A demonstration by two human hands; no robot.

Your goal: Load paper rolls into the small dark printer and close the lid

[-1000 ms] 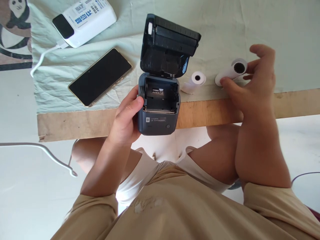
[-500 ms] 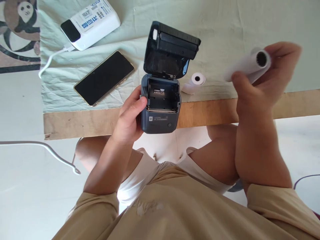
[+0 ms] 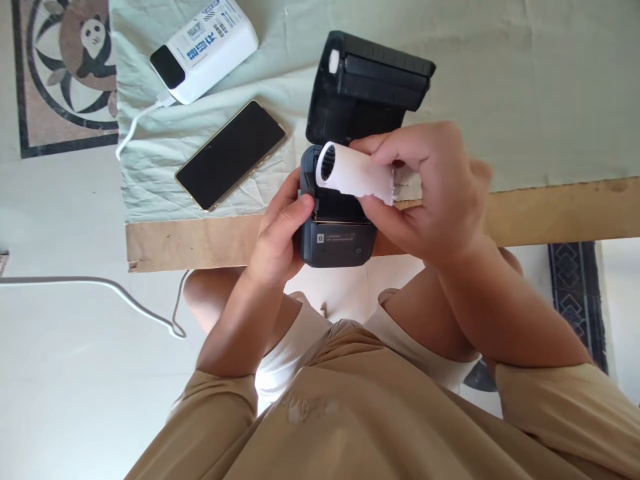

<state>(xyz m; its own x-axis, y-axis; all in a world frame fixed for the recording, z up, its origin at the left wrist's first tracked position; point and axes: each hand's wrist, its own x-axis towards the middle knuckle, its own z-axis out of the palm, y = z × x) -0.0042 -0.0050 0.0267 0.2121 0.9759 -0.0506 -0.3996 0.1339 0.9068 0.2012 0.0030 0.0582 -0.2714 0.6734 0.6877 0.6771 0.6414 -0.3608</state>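
Observation:
My left hand (image 3: pixel 281 230) grips the left side of a small dark label printer (image 3: pixel 336 248), its thumb on the front edge. The printer's black lid (image 3: pixel 370 83) stands swung up and back. Between the fingers and thumb of my right hand (image 3: pixel 430 190) is a white paper roll (image 3: pixel 353 172) with a dark hollow core and a ragged loose edge. The roll lies across the mouth of the printer's compartment, slightly tilted, its left end near the compartment's left wall. Whether it touches the inside I cannot tell. My right hand hides the compartment's right part.
A black-screened phone (image 3: pixel 231 155) lies left of the printer on the pale green cloth (image 3: pixel 540 87). Behind it sits a white power bank (image 3: pixel 210 50) with a white cable (image 3: pixel 137 123) plugged in. The wooden table edge (image 3: pixel 200 247) runs in front of the cloth.
My right hand has brought the paper roll from the far right to over the open printer. The small second roll on the cloth is now hidden. The view has shifted slightly left.

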